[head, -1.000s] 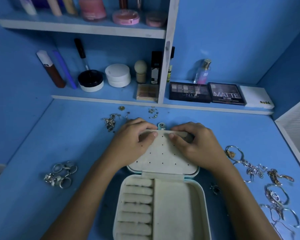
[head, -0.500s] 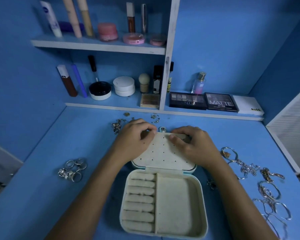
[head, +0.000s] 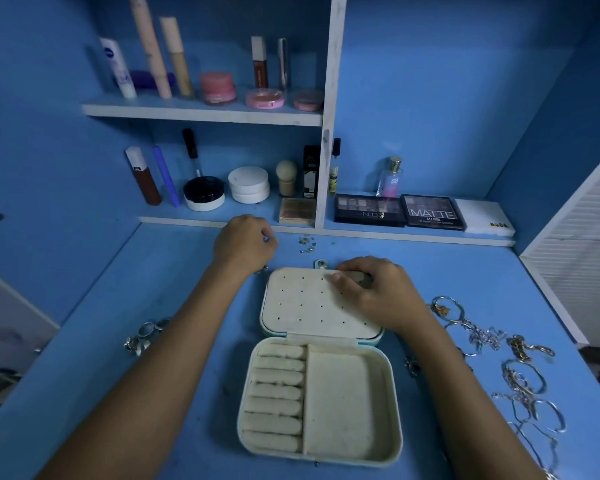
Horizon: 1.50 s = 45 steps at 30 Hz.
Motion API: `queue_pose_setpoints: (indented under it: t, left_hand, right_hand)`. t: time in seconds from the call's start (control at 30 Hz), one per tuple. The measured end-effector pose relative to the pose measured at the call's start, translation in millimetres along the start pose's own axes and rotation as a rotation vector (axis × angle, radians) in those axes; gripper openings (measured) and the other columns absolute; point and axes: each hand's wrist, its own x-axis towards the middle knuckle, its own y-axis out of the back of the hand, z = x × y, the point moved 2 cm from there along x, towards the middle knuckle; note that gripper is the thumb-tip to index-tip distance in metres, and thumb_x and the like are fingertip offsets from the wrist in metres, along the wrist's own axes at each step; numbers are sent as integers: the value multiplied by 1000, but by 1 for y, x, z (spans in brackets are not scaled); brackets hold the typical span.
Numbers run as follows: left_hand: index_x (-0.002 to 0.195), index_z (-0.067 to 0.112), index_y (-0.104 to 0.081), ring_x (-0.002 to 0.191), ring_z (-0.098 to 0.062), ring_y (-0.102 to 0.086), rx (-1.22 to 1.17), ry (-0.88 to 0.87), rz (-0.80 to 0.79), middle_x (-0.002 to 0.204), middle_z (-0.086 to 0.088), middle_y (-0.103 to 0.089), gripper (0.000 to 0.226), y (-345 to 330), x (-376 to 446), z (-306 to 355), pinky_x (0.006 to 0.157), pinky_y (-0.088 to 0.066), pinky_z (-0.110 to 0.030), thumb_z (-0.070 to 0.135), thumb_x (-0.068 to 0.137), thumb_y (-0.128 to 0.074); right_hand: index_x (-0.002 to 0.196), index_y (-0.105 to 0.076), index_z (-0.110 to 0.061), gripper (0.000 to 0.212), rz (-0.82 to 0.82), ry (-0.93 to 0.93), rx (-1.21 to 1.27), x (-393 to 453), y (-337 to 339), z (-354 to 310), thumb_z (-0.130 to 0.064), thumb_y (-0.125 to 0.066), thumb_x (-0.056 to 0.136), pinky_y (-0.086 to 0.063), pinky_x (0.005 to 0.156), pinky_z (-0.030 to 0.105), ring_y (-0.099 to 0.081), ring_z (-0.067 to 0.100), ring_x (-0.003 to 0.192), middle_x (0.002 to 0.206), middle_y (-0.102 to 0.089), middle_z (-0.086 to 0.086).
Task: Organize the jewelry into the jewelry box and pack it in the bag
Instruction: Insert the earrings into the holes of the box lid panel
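Observation:
A pale jewelry box lies open in the middle of the blue table, with ring rolls on the left of its base. Its holed lid lies flat behind the base. My right hand grips the lid's far right edge, thumb on the holed panel. My left hand is off the box, at the back of the table, fingers bunched down over a small jewelry pile that it mostly hides. Small earrings lie just right of that hand. No bag is in view.
Several rings lie at the left by my forearm. Bracelets and chains spread along the right side of the table. Shelves behind hold cosmetics and eyeshadow palettes. A white slatted panel borders the right edge.
My left hand has left the lid and moved back and left onto the small jewelry pile. My right hand has stayed on the lid. The camera has tilted up.

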Motion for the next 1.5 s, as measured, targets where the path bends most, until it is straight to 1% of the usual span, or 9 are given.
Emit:
queue_pose_setpoints:
  t: [0.23, 0.5, 0.7, 0.8, 0.97, 1.03, 1.13, 1.3, 1.5]
  left_hand:
    - [88, 19, -75, 91, -24, -66, 60, 86, -15, 96, -1, -73, 11, -2, 4, 3, 77, -57, -36, 18, 86, -64]
    - [70, 25, -67, 89, -29, -67, 86, 70, -58, 93, -7, -73, 28, 1, 6, 4, 77, -59, -41, 3, 84, -57]
    - [94, 2, -73, 99, -31, -62, -46, 20, 17, 104, -15, -69, 25, 3, 9, 5, 82, -53, -35, -1, 94, -47]
    - [103, 2, -71, 103, -24, -61, -136, 52, 32, 108, -10, -70, 24, 9, 5, 7, 82, -44, -24, 7, 100, -49]
    - [96, 8, -68, 79, -17, -58, -216, 58, 38, 87, -4, -67, 28, 14, -8, 9, 68, -40, -26, 33, 100, -57]
    - [92, 9, -69, 77, -17, -62, -299, 50, 64, 84, -3, -69, 25, 15, -15, 10, 68, -48, -28, 31, 98, -60]
    - [88, 16, -69, 69, -8, -61, -410, 28, 69, 77, 5, -68, 13, 18, -30, 11, 60, -46, -16, 25, 95, -65]
    - [84, 27, -71, 82, -11, -67, -496, -39, 83, 83, 13, -72, 11, 15, -49, 5, 79, -53, -23, 20, 92, -69]
    - [101, 20, -77, 88, 2, -66, -470, -144, 91, 96, 19, -72, 15, 12, -70, 1, 77, -48, -8, 13, 93, -67]
  right_hand:
    - [108, -73, -27, 31, 1, 18, -9, 1, -1, 2, -51, -64, 91, -48, 92, 32, -60, 16, 105, 107, -71, -10]
    - [110, -73, -27, 33, -2, 25, -15, 1, 0, 3, -52, -63, 91, -48, 93, 32, -60, 15, 106, 109, -71, -10]
    - [111, -73, -26, 34, -3, 30, -25, 2, -1, 3, -52, -62, 91, -48, 94, 32, -59, 15, 108, 110, -71, -9]
    - [111, -73, -26, 34, -4, 31, -30, 2, -1, 3, -51, -62, 91, -47, 93, 30, -59, 16, 108, 110, -71, -9]
    - [112, -73, -25, 34, 1, 29, -40, 2, -1, 2, -51, -62, 91, -47, 92, 30, -59, 16, 107, 111, -71, -8]
    - [111, -73, -25, 34, -5, 32, -43, 2, -1, 3, -51, -62, 92, -48, 93, 31, -60, 16, 107, 110, -71, -9]
    - [111, -73, -25, 34, -5, 37, -46, 2, 0, 2, -51, -61, 92, -48, 93, 31, -60, 15, 107, 110, -71, -9]
    - [110, -72, -26, 34, -1, 45, -52, 1, 0, 2, -52, -61, 92, -48, 91, 31, -60, 14, 105, 108, -71, -10]
    - [108, -72, -27, 31, 8, 52, -39, 1, 0, 2, -51, -61, 92, -46, 88, 29, -59, 13, 102, 105, -70, -12]
